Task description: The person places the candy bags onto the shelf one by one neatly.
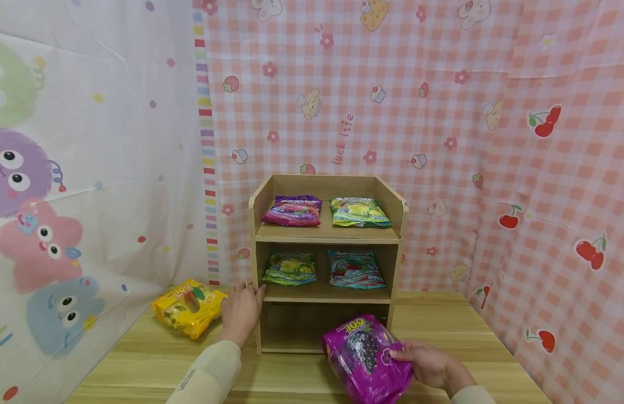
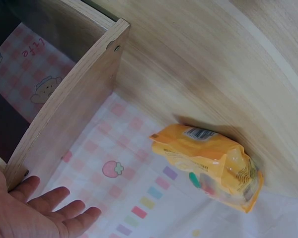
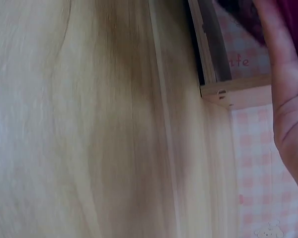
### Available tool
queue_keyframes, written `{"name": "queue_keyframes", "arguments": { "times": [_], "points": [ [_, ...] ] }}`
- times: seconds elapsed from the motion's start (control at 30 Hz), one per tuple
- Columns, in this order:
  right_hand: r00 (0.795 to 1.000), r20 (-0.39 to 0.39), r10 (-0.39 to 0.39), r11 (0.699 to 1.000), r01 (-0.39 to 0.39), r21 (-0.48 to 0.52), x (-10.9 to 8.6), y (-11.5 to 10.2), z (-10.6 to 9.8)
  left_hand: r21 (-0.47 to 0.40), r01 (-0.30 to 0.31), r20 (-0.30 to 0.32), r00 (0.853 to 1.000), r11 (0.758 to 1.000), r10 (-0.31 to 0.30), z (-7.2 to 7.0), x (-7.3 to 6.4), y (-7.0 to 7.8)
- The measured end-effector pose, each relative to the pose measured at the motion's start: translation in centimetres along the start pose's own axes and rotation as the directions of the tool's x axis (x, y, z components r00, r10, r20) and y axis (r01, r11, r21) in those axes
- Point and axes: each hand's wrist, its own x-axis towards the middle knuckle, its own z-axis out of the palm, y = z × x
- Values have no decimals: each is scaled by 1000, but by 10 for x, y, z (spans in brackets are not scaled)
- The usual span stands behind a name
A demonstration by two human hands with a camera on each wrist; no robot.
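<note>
A purple candy bag [image 1: 365, 359] with grapes printed on it is tilted in front of the shelf's bottom compartment. My right hand [image 1: 433, 365] grips its right edge, thumb on the front face; in the right wrist view only a dark purple corner of it shows beside the hand [image 3: 288, 84]. My left hand [image 1: 241, 311] touches the left side panel of the small wooden shelf [image 1: 327, 240], its fingers extended. The left wrist view shows that hand [image 2: 44, 210] with fingers spread against the panel. A yellow bag [image 1: 188, 307] with a mango picture lies on the table left of it.
On the top shelf lie a purple-pink packet [image 1: 293, 212] and a yellow-green packet [image 1: 359, 213]. The middle shelf holds a green packet [image 1: 290, 269] and a teal packet [image 1: 356, 270]. Patterned curtains [image 1: 342, 112] stand behind and beside the wooden table [image 1: 443, 325].
</note>
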Motion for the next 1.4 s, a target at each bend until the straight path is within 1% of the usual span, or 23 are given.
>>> {"name": "queue_keyframes", "arguments": {
  "times": [0.13, 0.27, 0.37, 0.47, 0.53, 0.6, 0.67, 0.73, 0.77, 0.87, 0.97, 1.0, 1.03, 1.07, 1.1, 1.13, 1.17, 1.2, 1.23, 1.27, 1.33, 1.37, 1.4],
  "points": [
    [998, -48, -44, 999, 44, 11, 7, 0, 4, -3, -2, -6, 1000, 1000, 2, -1, 0, 0],
    [989, -138, -60, 998, 64, 27, 16, 2, 10, 0, -7, -14, 1000, 1000, 7, -1, -1, 0],
    [970, -234, -65, 996, 78, 46, 23, 3, 15, 5, -10, -17, 1000, 1000, 10, -1, -2, 0],
    [943, -327, -67, 992, 97, 77, 31, 5, 22, 10, -9, -17, 1000, 1000, 10, -1, -2, 1],
    [926, -372, -70, 985, 124, 123, 36, 5, 27, 13, -6, -14, 1000, 1000, 6, -1, -2, 1],
    [914, -400, -74, 969, 160, 186, 41, 4, 32, 15, -5, -14, 1000, 1000, 5, -1, -1, 2],
    [909, -409, -84, 951, 195, 239, 45, 3, 37, 15, -5, -13, 1000, 1000, 5, -1, -1, 3],
    [901, -428, -78, 942, 207, 263, 48, 1, 40, 16, -7, -15, 1000, 1000, 7, -2, -1, 3],
    [896, -438, -72, 944, 203, 261, 48, 0, 41, 15, -6, -16, 1000, 1000, 7, -2, -1, 3],
    [875, -482, -39, 972, 146, 187, 49, -2, 44, 9, 0, -12, 1000, 1000, 0, -2, -1, 3],
    [850, -526, -18, 992, 83, 99, 46, -3, 45, -1, 7, -8, 1000, 1000, -7, -1, -1, 3],
    [838, -545, -19, 997, 58, 54, 45, -4, 46, -2, 7, -9, 1000, 1000, -7, -1, -1, 3],
    [821, -571, -26, 999, 32, 0, 44, -4, 47, -4, 7, -11, 1000, 1000, -7, -1, -1, 3],
    [800, -599, -29, 999, -2, -51, 43, -4, 48, -4, 6, -13, 1000, 1000, -6, -2, -1, 3],
    [775, -630, -41, 992, -43, -117, 42, -5, 49, -1, 3, -17, 1000, 1000, -3, -2, 0, 3],
    [742, -667, -71, 971, -103, -218, 41, -6, 51, -1, 3, -19, 1000, 1000, -3, -2, 0, 2],
    [710, -695, -114, 930, -170, -326, 40, -6, 52, -1, 1, -20, 1000, 1000, -1, -2, 0, 2],
    [675, -719, -166, 870, -243, -429, 39, -7, 55, -1, 1, -21, 1000, 1000, -1, -2, 0, 2],
    [643, -732, -225, 794, -315, -520, 38, -7, 57, -2, 1, -20, 1000, 1000, -1, -2, 0, 2],
    [615, -735, -286, 705, -384, -596, 38, -8, 59, -1, 2, -18, 1000, 1000, -2, -3, -1, 2],
    [562, -706, -430, 496, -506, -705, 38, -8, 63, -3, 6, -14, 1000, 1000, -6, -2, -1, 2],
    [551, -671, -496, 406, -536, -740, 39, -8, 65, -1, 6, -13, 1000, 1000, -6, -3, -1, 2],
    [544, -625, -560, 318, -555, -768, 40, -7, 68, 0, 7, -11, 1000, 1000, -7, -3, -1, 2]
  ]
}}
